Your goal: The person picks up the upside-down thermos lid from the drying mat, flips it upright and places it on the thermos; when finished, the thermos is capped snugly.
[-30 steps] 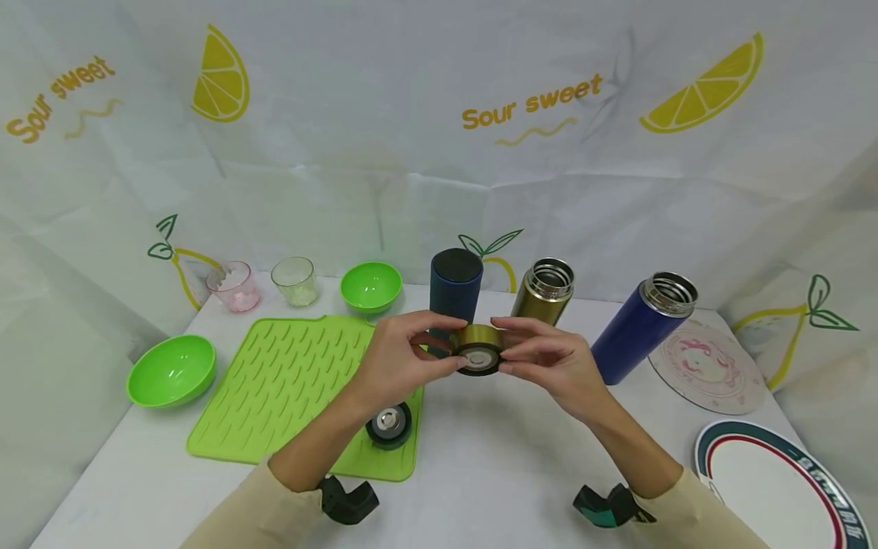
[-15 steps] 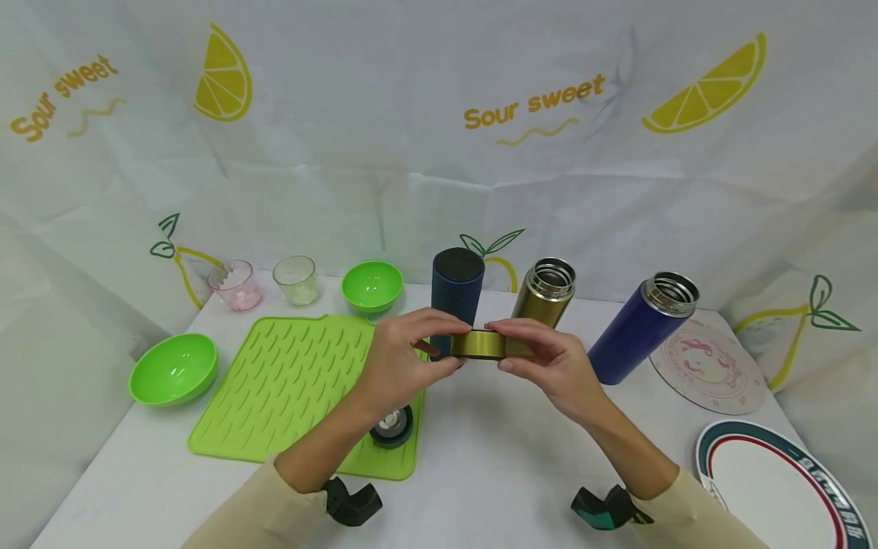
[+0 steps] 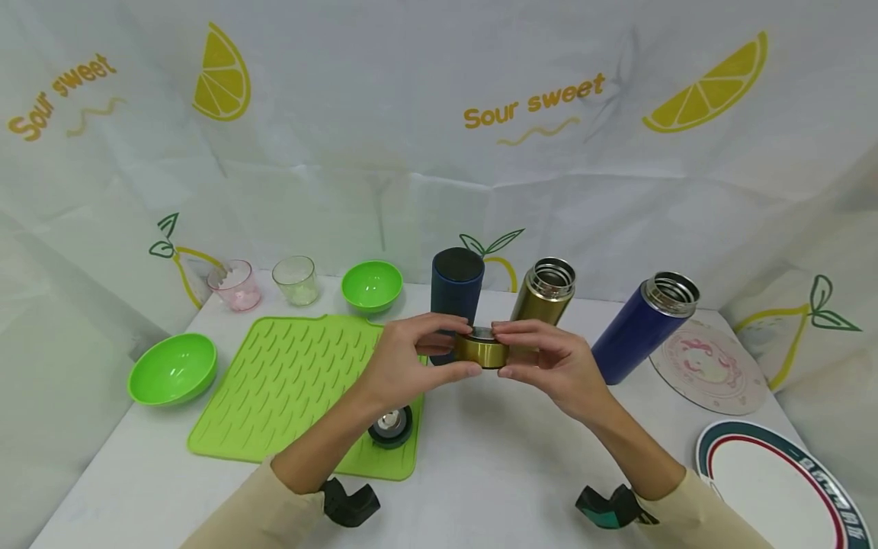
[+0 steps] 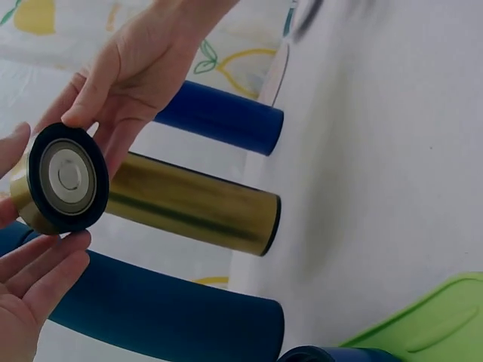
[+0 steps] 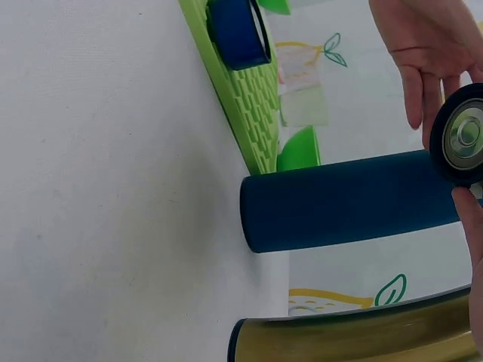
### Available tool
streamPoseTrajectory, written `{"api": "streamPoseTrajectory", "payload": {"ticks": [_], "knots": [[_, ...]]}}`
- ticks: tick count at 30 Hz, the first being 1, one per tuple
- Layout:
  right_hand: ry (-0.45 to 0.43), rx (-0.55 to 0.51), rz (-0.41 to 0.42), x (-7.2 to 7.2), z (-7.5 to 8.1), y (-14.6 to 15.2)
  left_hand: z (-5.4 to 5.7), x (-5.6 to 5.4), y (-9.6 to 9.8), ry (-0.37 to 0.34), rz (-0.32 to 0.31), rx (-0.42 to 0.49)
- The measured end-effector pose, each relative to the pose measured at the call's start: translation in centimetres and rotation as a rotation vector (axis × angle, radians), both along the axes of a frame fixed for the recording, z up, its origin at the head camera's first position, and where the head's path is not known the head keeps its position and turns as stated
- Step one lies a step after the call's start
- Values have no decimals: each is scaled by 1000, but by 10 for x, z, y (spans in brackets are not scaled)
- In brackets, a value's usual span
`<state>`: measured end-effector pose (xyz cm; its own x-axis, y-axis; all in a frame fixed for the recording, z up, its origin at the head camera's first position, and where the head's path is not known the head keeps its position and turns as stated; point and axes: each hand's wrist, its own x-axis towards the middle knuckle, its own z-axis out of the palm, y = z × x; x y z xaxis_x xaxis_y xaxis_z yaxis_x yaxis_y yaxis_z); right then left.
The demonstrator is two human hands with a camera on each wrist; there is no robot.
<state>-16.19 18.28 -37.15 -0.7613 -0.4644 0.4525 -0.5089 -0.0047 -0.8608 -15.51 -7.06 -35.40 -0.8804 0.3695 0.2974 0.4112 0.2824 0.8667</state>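
Note:
My left hand [image 3: 403, 358] and right hand [image 3: 561, 366] pinch a gold bottle lid [image 3: 482, 353] from its two sides, up in the air over the table. In the left wrist view the lid's underside shows a black ring around a pale grey centre. Just behind stands the open gold thermos bottle [image 3: 543, 293], with its steel neck bare. A dark blue bottle [image 3: 456, 293] with a black top is at its left, partly hidden by my left hand. To the right, an open blue thermos bottle [image 3: 631, 332] stands. A blue lid [image 5: 240, 38] lies underside up on the green mat.
The green drying mat [image 3: 274, 389] covers the left of the table. Around it are green bowls [image 3: 171, 371] [image 3: 371, 286], a clear glass [image 3: 296, 280] and a pink glass [image 3: 235, 286]. A pink round board [image 3: 709, 366] and a white plate [image 3: 768, 488] lie on the right.
The gold lid has been tilted between my fingers: its underside faced the head camera, then its side, and now its top shows a little. The bottles have not moved.

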Motion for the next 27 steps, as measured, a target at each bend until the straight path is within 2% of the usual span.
{"api": "streamPoseTrajectory", "payload": {"ticks": [7, 10, 16, 19, 24, 27], "knots": [[61, -22, 13, -2, -5, -1, 2, 0, 2, -27, -2, -34], [41, -5, -14, -2, -3, -3, 3, 1, 0, -27, -17, -10], [-17, -11, -9, -1, 0, -8, 3, 2, -4, 37, -29, 5], [-29, -9, -28, 0, 1, -9, 2, 1, -4, 77, -57, -5], [-6, 15, -72, 3, 2, -6, 1, -1, -1, 124, -102, -34], [-3, 19, -71, 4, 0, -6, 1, -1, 0, 146, -115, -44]]}}
